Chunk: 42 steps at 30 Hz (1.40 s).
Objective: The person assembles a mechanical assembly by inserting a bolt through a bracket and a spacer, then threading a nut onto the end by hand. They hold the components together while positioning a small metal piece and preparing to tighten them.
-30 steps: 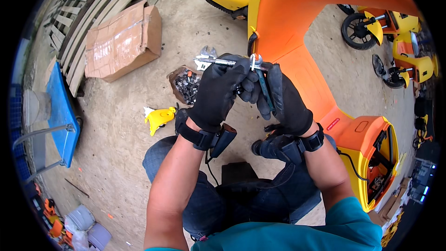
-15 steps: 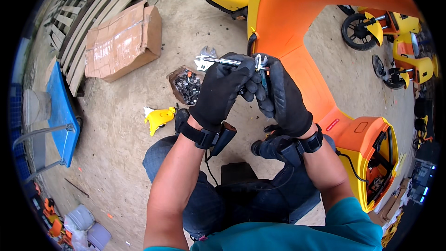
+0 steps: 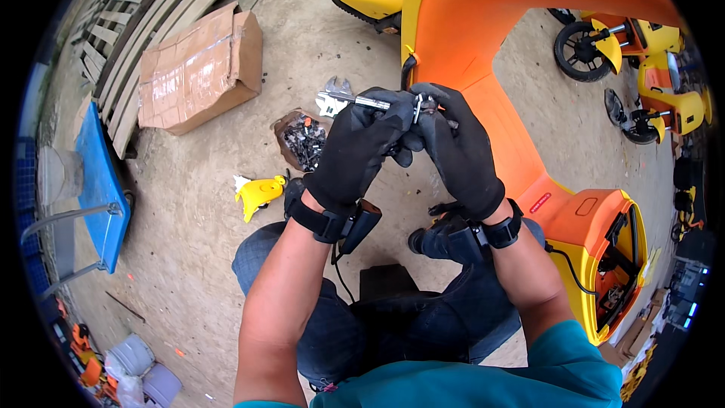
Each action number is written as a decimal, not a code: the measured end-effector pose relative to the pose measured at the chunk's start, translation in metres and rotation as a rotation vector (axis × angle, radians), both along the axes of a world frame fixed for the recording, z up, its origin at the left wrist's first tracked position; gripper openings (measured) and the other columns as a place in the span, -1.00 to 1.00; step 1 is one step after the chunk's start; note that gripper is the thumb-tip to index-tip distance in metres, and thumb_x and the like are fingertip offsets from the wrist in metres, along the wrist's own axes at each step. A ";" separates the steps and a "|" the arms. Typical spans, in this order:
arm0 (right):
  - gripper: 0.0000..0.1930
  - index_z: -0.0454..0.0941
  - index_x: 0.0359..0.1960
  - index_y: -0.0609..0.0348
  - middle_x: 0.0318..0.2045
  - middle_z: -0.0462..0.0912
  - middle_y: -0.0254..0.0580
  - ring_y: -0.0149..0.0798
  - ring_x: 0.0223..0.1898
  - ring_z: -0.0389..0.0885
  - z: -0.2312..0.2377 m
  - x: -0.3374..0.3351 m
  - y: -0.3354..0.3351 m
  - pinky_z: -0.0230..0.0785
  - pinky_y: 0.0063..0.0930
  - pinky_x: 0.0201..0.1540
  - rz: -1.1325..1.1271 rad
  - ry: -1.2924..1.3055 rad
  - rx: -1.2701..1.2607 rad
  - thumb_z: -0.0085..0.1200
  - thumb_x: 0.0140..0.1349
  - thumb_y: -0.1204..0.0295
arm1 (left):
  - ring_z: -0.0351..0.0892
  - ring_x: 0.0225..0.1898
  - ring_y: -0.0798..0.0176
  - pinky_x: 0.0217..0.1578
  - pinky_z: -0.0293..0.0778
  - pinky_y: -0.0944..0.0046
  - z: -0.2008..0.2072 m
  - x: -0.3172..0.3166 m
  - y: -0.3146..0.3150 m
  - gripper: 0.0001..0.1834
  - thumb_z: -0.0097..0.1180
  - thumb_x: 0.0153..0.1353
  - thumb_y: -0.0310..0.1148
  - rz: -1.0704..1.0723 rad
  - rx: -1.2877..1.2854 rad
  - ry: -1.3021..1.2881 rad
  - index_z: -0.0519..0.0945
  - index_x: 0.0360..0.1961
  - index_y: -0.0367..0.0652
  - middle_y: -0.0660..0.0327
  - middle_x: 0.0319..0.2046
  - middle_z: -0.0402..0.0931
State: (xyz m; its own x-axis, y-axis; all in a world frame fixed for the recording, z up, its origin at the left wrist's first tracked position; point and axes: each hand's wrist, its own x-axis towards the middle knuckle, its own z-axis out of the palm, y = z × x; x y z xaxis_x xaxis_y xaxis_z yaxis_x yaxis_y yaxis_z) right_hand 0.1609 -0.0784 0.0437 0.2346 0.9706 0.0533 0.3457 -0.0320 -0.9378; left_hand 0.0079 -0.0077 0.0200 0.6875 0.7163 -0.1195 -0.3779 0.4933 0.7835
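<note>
Both hands wear black gloves and meet in front of the orange and yellow scooter body (image 3: pixel 521 132). My left hand (image 3: pixel 350 153) is closed around a shiny metal rod (image 3: pixel 372 103), whose tool kind I cannot make out. Where the gloves meet, a small silver metal piece (image 3: pixel 418 109) stands across the rod's line. My right hand (image 3: pixel 464 162) has its fingers bent in and pinched at that piece; the fingertips partly cover it. Beyond my left hand lie an adjustable wrench (image 3: pixel 330 103) and an opened bag of small dark hardware (image 3: pixel 304 141) on the floor.
A yellow plastic part (image 3: pixel 259 196) lies left of my foot. Farther left are a taped cardboard box (image 3: pixel 192 68), wooden pallets (image 3: pixel 143 45) and a blue platform trolley (image 3: pixel 97 181). Other yellow scooters (image 3: pixel 655 109) stand at the right. A cable hangs from my left wrist strap.
My right hand has turned inward, and its fingers, straighter before, now bend over the small metal piece. A teal thing seen by those fingers is now hidden. The left hand has barely moved.
</note>
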 end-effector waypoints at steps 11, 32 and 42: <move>-0.68 0.44 0.11 0.19 -0.41 0.62 -0.12 -0.30 -0.44 0.62 0.004 0.006 -0.003 0.43 -0.46 -0.31 0.091 -0.177 0.131 -0.05 0.34 0.45 | 0.57 -0.41 0.41 -0.45 0.47 0.42 0.007 -0.004 -0.001 -0.70 0.00 0.42 -0.21 0.007 0.228 0.078 0.55 -0.07 -0.24 0.22 -0.37 0.61; -0.63 0.46 0.10 0.16 -0.29 0.63 -0.17 -0.36 -0.34 0.62 0.012 0.011 -0.004 0.46 -0.48 -0.23 0.196 -0.122 0.106 0.10 0.23 0.55 | 0.43 -0.64 0.43 -0.63 0.32 0.49 0.001 -0.012 0.011 -0.50 -0.26 0.51 -0.04 -0.041 0.213 0.071 0.57 -0.21 -0.25 0.25 -0.57 0.51; -0.63 0.53 0.09 0.14 -0.28 0.63 -0.17 -0.35 -0.39 0.59 0.013 0.027 -0.006 0.45 -0.50 -0.26 0.262 -0.169 0.111 0.09 0.21 0.57 | 0.39 -0.70 0.42 -0.69 0.27 0.50 0.005 -0.008 0.007 -0.48 -0.17 0.46 0.05 0.016 -0.121 0.001 0.59 -0.26 -0.22 0.27 -0.58 0.51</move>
